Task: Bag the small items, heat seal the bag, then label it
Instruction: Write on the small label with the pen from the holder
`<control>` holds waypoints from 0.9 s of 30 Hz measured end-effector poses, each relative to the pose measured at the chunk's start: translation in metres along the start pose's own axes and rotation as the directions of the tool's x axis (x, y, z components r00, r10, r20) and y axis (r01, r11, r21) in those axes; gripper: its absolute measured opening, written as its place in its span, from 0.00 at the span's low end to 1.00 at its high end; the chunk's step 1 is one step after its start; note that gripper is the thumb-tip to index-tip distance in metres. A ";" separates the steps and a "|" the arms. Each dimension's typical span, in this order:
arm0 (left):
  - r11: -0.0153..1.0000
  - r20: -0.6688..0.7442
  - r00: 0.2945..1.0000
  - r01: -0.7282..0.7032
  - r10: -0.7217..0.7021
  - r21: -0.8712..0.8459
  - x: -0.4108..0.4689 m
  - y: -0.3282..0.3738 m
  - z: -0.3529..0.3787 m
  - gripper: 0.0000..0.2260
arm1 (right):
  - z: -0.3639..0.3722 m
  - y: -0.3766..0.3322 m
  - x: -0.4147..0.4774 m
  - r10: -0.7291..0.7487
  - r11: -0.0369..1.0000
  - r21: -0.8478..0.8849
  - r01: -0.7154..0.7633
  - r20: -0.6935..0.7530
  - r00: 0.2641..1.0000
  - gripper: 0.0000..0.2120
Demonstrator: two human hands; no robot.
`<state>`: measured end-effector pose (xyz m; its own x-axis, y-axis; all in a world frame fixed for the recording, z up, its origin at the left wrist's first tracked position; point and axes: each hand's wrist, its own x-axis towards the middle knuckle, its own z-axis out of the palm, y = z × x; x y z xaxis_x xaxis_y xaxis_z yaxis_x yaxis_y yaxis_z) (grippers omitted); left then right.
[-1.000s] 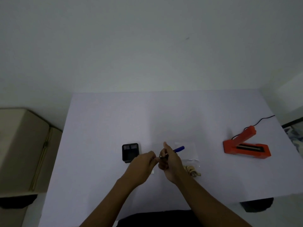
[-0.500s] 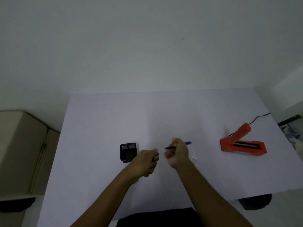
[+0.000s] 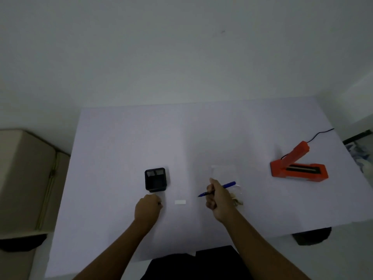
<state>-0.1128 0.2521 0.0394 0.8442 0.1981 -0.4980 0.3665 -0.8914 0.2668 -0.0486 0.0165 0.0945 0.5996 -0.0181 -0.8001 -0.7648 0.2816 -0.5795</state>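
Clear plastic first: found the bag (image 3: 223,173) flat near the desk's (image 3: 131,148) front edge, right of centre, just behind the right hand (image 3: 219,199). Made out tan small items (image 3: 238,201) bunched at its near end, partly hidden by that hand. Could not tell sealed from unsealed at the mouth.

Noted the change right beside it: met both hands together at the blue pen (image 3: 228,184) a second before, then found them pulled well apart. Found the right hand wrapped round the pen's barrel, bare tip pointing left toward the white label (image 3: 180,202). Found the left hand (image 3: 148,209) curled tight near the front edge, pinching a small dark piece, judged to be the cap (image 3: 159,203). Read that as uncapping finished and bagging done, with writing on the label as the step in hand. Judged sticking it to the bag as yet to come. Spotted the label lying flat between the two hands, touching neither.

Further out, just behind the left hand: black pen holder (image 3: 155,179), upright, split at the back into two small compartments. Made out nothing inside, though too dim for certainty. Off toward the right edge: orange heat sealer (image 3: 298,176), arm raised, nothing between arm and base.
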 end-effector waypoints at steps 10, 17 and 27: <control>0.999 -0.002 0.999 0.053 -0.053 -0.009 0.011 -0.010 0.040 0.08 | -0.012 0.027 -0.003 0.098 0.980 -0.168 -0.103 -0.041 0.994 0.22; 0.992 -0.079 0.997 -0.012 0.002 -0.124 0.007 0.006 0.040 0.11 | -0.014 0.027 0.001 0.102 0.979 -0.171 -0.109 -0.050 0.994 0.22; 0.935 -0.007 1.000 0.004 -0.007 -0.354 0.028 0.068 0.061 0.08 | -0.013 0.025 0.003 0.105 0.965 -0.237 -0.109 -0.030 0.994 0.22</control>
<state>-0.0883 0.1725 -0.0073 0.8444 0.2072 -0.4941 0.4847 -0.6882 0.5398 -0.0692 0.0115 0.0757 0.5091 -0.0170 -0.8606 -0.8594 0.0461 -0.5093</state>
